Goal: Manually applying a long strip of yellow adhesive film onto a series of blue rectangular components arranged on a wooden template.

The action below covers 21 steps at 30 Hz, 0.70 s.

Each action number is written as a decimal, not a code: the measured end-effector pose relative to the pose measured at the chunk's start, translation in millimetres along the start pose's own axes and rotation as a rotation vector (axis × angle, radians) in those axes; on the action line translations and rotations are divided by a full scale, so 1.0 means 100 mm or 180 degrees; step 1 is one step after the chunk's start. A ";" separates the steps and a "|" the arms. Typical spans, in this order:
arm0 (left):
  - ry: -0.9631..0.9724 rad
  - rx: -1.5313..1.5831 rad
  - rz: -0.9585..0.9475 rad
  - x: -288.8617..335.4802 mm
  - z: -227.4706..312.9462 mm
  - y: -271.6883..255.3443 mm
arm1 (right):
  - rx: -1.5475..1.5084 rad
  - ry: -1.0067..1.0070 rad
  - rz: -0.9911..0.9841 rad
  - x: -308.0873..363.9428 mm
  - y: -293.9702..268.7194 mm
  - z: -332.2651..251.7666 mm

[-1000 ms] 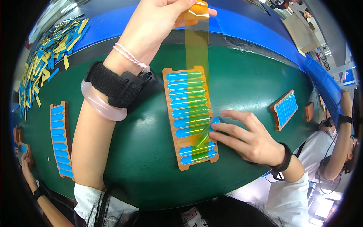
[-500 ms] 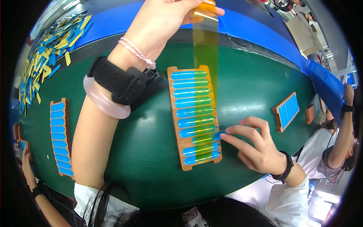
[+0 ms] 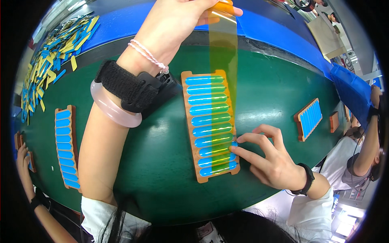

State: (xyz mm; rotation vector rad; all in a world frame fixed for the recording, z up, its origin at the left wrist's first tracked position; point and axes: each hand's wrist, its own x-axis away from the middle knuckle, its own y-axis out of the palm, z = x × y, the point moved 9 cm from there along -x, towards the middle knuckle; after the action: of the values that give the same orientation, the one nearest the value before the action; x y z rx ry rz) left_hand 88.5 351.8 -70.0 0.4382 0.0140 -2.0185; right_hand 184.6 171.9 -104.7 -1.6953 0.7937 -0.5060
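A brown slotted tray (image 3: 202, 179) lies on the green table, with rounded blue strips side by side across it. My left hand (image 3: 182, 18) is raised beyond the tray's far end, its fingers closed on a see-through amber tape (image 3: 223, 44). The tape hangs down over the right part of the tray and tints the strips under it. At the tray's right edge, my right hand (image 3: 273, 160) pinches the right end of one blue strip (image 3: 206, 151), which lies in its slot near the tray's near end. My fingertips partly hide that end.
Another tray of blue strips (image 3: 64, 146) stands at the left and a third (image 3: 309, 117) at the right. A heap of loose blue and yellow strips (image 3: 60, 48) covers the far left. Other people's hands (image 3: 23, 166) show at both sides. A blue bin (image 3: 350, 91) is at the right.
The pinched blue strip has slid left into its slot, now lined up with the other strips. My right hand moved slightly left with it. My left hand still holds the tape.
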 end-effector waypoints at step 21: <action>-0.0080 -0.0077 0.0018 0.00 -0.01 0.00 | -0.1809 0.0948 0.0295 -0.01 0.01 0.24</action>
State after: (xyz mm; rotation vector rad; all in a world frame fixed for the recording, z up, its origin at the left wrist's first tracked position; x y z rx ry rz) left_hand 89.0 351.6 -71.0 0.3972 0.0215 -2.0161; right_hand 200.3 188.7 -112.2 -2.1140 1.3188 -0.5043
